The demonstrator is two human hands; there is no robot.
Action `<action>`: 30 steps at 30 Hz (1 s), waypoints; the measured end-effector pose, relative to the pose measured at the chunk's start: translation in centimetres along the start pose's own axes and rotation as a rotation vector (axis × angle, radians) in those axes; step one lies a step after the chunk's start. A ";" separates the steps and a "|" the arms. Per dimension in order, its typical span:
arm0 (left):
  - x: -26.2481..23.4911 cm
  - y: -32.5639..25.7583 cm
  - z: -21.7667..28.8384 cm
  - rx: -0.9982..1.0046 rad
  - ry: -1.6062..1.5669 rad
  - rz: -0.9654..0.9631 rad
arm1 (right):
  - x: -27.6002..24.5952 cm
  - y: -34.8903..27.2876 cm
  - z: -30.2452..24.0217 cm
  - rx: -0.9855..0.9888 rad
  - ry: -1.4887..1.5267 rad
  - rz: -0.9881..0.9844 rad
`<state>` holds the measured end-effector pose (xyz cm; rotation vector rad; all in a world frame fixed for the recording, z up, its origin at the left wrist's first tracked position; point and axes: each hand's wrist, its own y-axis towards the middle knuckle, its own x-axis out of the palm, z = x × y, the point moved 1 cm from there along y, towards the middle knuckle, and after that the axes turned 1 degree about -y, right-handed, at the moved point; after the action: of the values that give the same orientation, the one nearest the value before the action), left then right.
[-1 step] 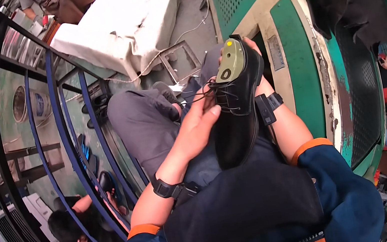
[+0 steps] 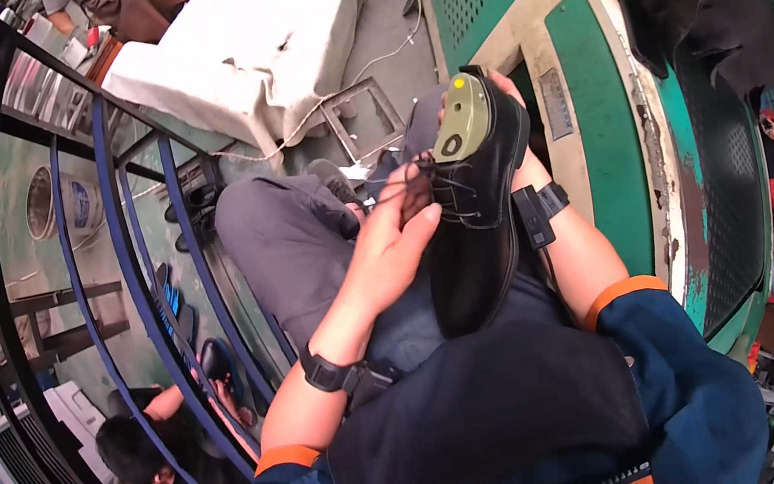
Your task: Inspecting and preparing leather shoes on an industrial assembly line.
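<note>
A black lace-up dress shoe (image 2: 477, 268) is held over my lap, toe toward me, with an olive-green shoe last (image 2: 464, 118) filling its opening. My right hand (image 2: 524, 159) wraps round its heel and right side from behind; most of those fingers are hidden. At the lacing, my left hand (image 2: 387, 254) has its fingertips closed on the thin dark shoelaces (image 2: 451, 181), while its thumb stands a little apart beside the shoe's edge. Loose lace ends trail left of the fingers. The fingertips are slightly blurred.
Blue metal bars (image 2: 128, 253) rise at my left; beyond them another person (image 2: 142, 453) bends over a dark shoe. A green and cream machine (image 2: 595, 118) stands close on my right. Ahead are a white cloth-covered table (image 2: 242, 32) and a metal frame (image 2: 363, 119) on the floor.
My left hand's fingers have shifted slightly at the laces. The shoe has moved a touch, still in my right hand.
</note>
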<state>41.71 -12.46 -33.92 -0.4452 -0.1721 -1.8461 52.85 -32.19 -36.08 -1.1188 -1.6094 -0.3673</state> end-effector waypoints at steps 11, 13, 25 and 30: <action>0.1 4.3 -0.4 0.028 0.312 0.061 | -4.8 0.0 -2.9 -0.040 0.120 0.010; 0.0 5.5 -1.2 0.053 0.142 0.089 | -5.3 -0.1 -3.2 -0.064 0.144 -0.031; -0.4 2.5 -1.7 0.032 0.039 0.075 | -4.7 1.0 -3.1 -0.036 0.092 -0.132; -0.2 0.4 -5.9 -0.140 -0.550 0.303 | -4.9 0.9 -1.3 -0.329 -0.227 -0.112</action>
<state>40.92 -14.37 -39.44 -1.0168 -0.3279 -1.4092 54.22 -34.96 -40.23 -1.3586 -1.8621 -0.6135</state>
